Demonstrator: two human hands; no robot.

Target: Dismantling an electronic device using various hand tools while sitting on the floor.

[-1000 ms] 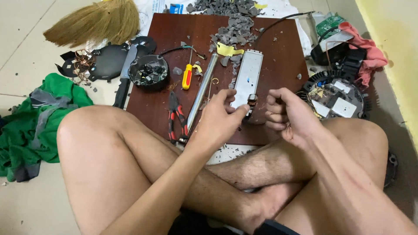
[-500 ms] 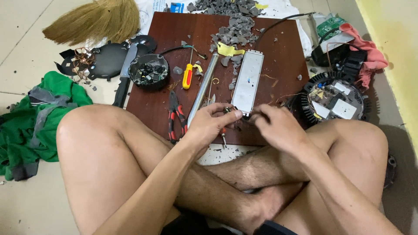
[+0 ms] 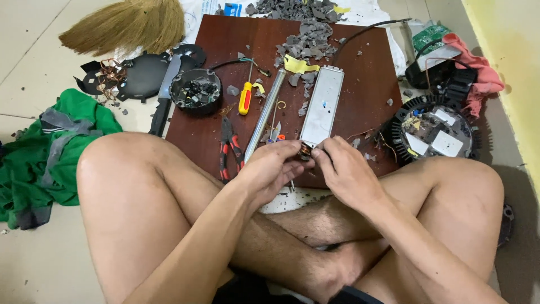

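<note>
Down near the middle of the frame, both hands met over a tiny part (image 3: 304, 151). It was small, round and brown with coppery wire wound on it, and most of it was hidden by fingers. It was too small and too covered to tell which way it pointed.

The left hand (image 3: 271, 169) was curled, and its fingertips were pinched together on the left side of the tiny part. The right hand (image 3: 344, 169) was curled too, and its thumb and first finger were pinched on the right side of it. So both hands were clamped on the same little thing, and they touched each other there.

The hands were at the near edge of a dark brown board (image 3: 368, 73) that lay on the floor. Just above them on the board lay a long grey metal case (image 3: 322, 106), with its long side going up and a bit to the right. Left of it lay a shiny metal tube (image 3: 264, 112), leaning the same way. Red pliers (image 3: 229, 143) lay just left of the left hand. A yellow and red screwdriver (image 3: 246, 95) lay higher up.
</note>
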